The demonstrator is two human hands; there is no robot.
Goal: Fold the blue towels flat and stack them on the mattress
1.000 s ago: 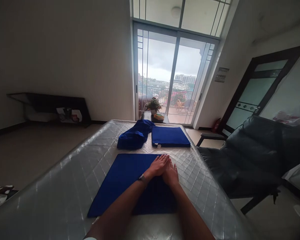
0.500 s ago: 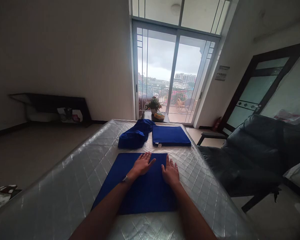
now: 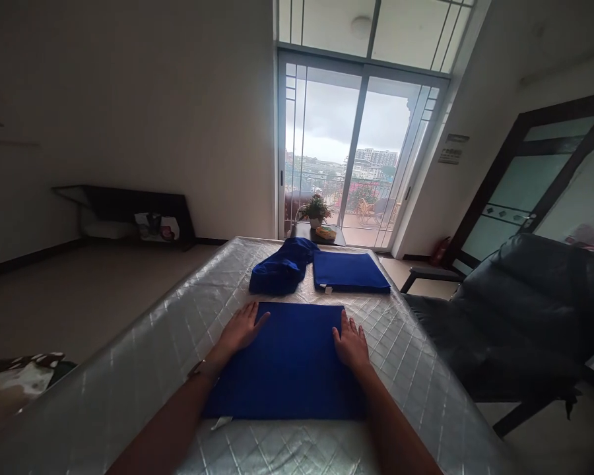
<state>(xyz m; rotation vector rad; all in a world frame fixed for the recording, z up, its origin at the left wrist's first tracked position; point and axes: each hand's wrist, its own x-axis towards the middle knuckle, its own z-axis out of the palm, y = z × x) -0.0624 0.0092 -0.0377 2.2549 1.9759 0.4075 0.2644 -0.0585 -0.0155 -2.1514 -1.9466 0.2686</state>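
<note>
A blue folded towel point(image 3: 292, 359) lies flat on the plastic-covered mattress point(image 3: 129, 382) in front of me. My left hand point(image 3: 240, 328) rests flat and open on the towel's left edge, fingers spread. On the towel's right edge lies my right hand point(image 3: 350, 342), also flat with fingers apart. Farther back sit a neatly folded blue towel point(image 3: 350, 272) and, to its left, a crumpled blue cloth point(image 3: 280, 267).
A black leather chair point(image 3: 515, 310) stands close to the mattress's right side. Beyond the far end is a small table with a potted plant point(image 3: 317, 210) before glass balcony doors point(image 3: 356, 152). A dark low shelf point(image 3: 129, 208) lines the left wall.
My hands, together at the towel's far right a second ago, have spread apart; the left slid across to the left edge. The towel now looks smoother and narrower.
</note>
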